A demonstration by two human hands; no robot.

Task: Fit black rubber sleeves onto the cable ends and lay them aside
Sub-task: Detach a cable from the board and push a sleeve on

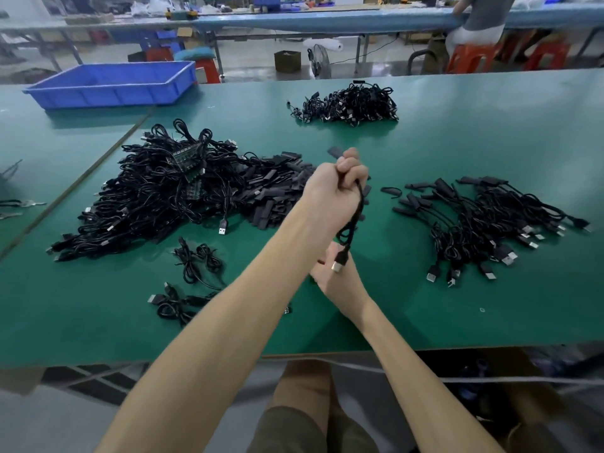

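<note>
My left hand (335, 188) is raised over the middle of the green table (425, 305), closed in a fist on a black cable (354, 220). The cable hangs down in a loop and ends in a silver USB plug (338, 262). A black rubber sleeve (335, 151) shows just beyond the fist; whether it is held I cannot tell. My right hand (340, 282) is lower, right behind the dangling plug, its fingers mostly hidden by my left forearm. Loose black sleeves (277, 194) lie heaped left of the fist. Cables with sleeves fitted (490, 217) lie to the right.
A big tangle of black cables (153, 194) fills the left of the table, with two small bundles (196, 261) in front of it. Another cable pile (349, 104) lies farther back. A blue bin (114, 83) stands far left. A person (480, 18) sits at the rear bench.
</note>
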